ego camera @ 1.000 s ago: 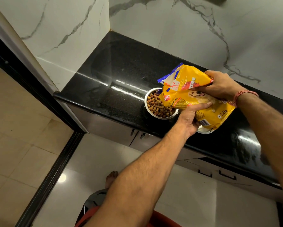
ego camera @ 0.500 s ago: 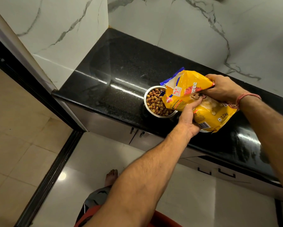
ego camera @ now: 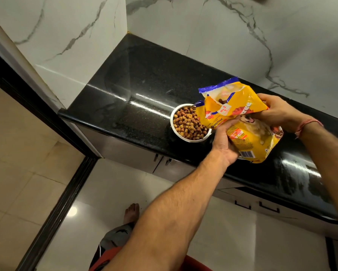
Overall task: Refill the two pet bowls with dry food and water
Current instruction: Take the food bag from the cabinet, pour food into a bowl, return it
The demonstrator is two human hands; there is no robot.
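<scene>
Kibble, brown and tan nuggets, fills a round steel bowl near the speckled black granite counter's front edge. At the bowl's 3 o'clock, a crinkled yellow dog-food bag is gripped underneath by the left hand and on top by the right hand. Only a rim sliver of a second bowl shows beneath the bag.

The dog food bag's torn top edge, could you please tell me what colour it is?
Blue, on the yellow dog food bag, clearest in the head view.

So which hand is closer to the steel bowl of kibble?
Left. The left hand grips the yellow bag just beside the bowl; the right hand holds the bag's far side.
</scene>
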